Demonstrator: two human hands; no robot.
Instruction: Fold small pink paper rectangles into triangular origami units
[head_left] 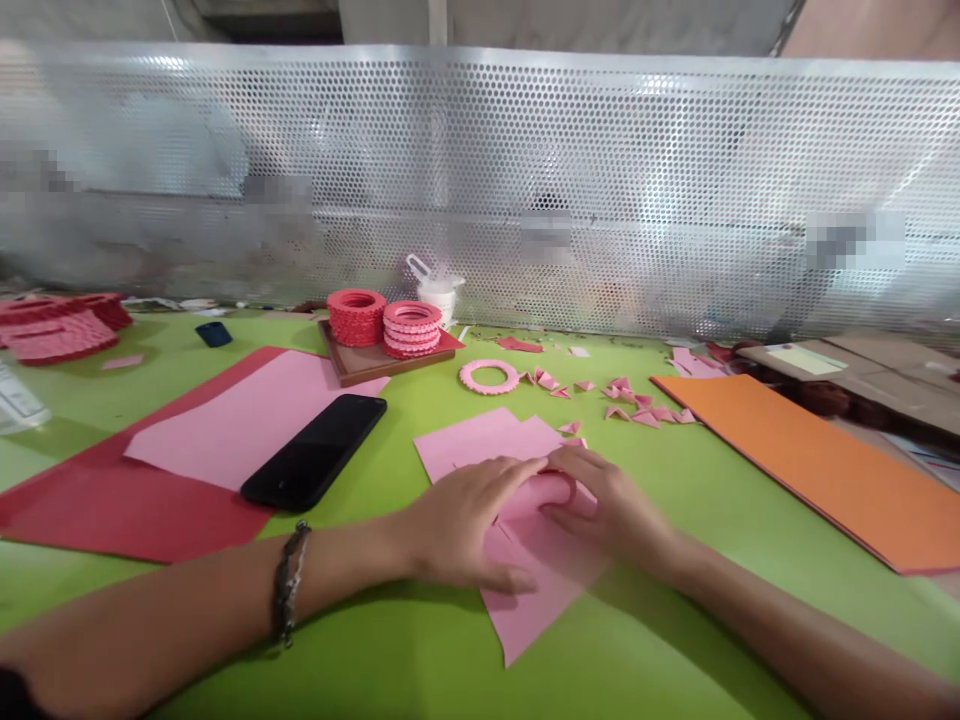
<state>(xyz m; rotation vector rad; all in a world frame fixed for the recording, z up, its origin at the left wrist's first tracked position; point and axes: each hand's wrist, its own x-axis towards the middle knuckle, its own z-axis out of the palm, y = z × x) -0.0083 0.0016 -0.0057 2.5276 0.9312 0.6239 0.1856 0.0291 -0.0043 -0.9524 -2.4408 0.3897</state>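
While the pink paper lay flat at the bench's near middle, the right hand curled its fingers around a bent-up part, and the left hand arched over it, thumb low; whether it gripped anything, I could not tell. A hard pinch might have creased the curl, and uneven pressure could have skewed the loose layers. Folded pieces just beyond the fingertips risked being brushed away by a forward push, with the paper ring farther off. Leftward, the phone's edge crowded the forearm; rightward, more room stretched towards the orange sheets.
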